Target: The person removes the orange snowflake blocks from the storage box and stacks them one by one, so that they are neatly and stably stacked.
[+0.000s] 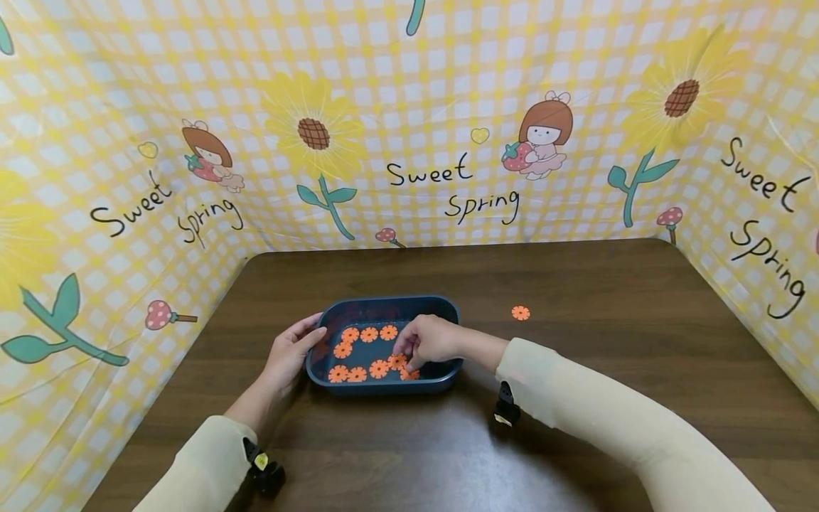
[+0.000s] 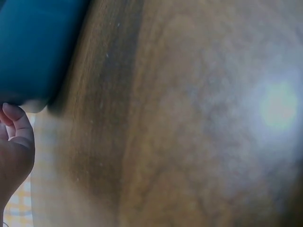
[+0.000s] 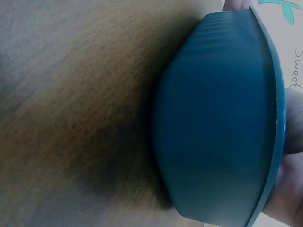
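A dark blue rectangular tray (image 1: 384, 388) with rounded corners stands on the table, and several orange flower-shaped pieces (image 1: 379, 368) lie on its floor. My left hand (image 1: 291, 352) grips the tray's left end, thumb over the rim and fingers along the outside. Reaching in over the right end, my right hand (image 1: 430, 340) has its fingers bent down and pinches an orange flower piece (image 1: 397, 361) near the front right of the tray floor. In the right wrist view the tray wall (image 3: 218, 118) hides most of that hand.
One more orange flower piece (image 1: 521, 313) lies on the brown wooden table (image 1: 576, 284), right of the tray. A yellow checked cloth (image 1: 409, 206) with flower prints stands around the table's back and sides. Small black devices are strapped at both sleeve cuffs.
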Demonstrator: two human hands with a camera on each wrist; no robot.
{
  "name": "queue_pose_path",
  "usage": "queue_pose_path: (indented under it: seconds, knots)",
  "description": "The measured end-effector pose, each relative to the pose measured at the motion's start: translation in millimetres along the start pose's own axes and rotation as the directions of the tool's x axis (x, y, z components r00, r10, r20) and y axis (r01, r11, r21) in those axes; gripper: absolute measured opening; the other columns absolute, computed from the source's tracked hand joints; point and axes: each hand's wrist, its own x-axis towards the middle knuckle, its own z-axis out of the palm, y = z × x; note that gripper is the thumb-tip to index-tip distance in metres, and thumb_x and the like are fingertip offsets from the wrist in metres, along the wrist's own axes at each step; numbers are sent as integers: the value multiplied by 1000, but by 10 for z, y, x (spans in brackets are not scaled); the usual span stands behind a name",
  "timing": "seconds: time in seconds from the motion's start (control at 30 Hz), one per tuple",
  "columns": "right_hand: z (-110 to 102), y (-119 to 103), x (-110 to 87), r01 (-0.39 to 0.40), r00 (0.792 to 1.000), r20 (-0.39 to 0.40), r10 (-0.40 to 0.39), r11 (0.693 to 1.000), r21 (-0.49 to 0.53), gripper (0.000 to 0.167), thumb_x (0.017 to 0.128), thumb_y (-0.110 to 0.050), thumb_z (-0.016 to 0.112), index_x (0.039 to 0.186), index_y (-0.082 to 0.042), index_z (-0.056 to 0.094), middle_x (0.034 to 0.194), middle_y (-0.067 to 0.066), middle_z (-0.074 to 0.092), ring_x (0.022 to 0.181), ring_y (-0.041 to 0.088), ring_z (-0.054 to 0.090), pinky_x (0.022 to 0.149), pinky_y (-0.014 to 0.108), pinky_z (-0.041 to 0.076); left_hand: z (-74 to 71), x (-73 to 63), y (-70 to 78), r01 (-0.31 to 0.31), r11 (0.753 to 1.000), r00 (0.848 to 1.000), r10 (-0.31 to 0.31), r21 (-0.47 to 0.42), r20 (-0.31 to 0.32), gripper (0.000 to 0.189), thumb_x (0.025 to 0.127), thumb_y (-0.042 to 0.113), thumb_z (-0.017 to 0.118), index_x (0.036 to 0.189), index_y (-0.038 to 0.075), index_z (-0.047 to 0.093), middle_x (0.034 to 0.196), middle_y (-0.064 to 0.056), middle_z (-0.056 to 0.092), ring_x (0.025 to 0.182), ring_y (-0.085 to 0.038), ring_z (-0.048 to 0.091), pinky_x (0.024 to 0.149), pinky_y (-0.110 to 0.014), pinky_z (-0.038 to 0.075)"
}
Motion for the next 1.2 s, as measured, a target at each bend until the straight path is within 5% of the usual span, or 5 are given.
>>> queue_pose_path:
  seconds: [0.53,1.0,1.2]
  knots:
    - [49,44,72,-57,987,140,78,987,-147,46,81,20,56,101,-16,75,89,2,62,78,14,51,64,23,42,-20,2,-10,2,999,1000,-1,-32,25,54,96,23,64,144,5,46,130,-13,54,108,-18,59,88,-32,52]
    - [60,56,87,-49,992,102,70,978,-203,51,78,24,53,98,-18,75,90,-2,63,80,13,52,68,23,43,-23,2,9,25,999,999,-24,-23,23,55,97,25,63,145,7,45,142,-13,46,115,-17,54,92,-30,49]
    - [95,65,102,-65,997,38,72,985,-158,38,79,17,65,98,-15,74,83,1,65,74,12,54,63,23,44,-21,5,-5,20,999,1000,-19,-31,22,55,96,26,64,145,7,45,137,-12,51,112,-17,57,89,-29,51]
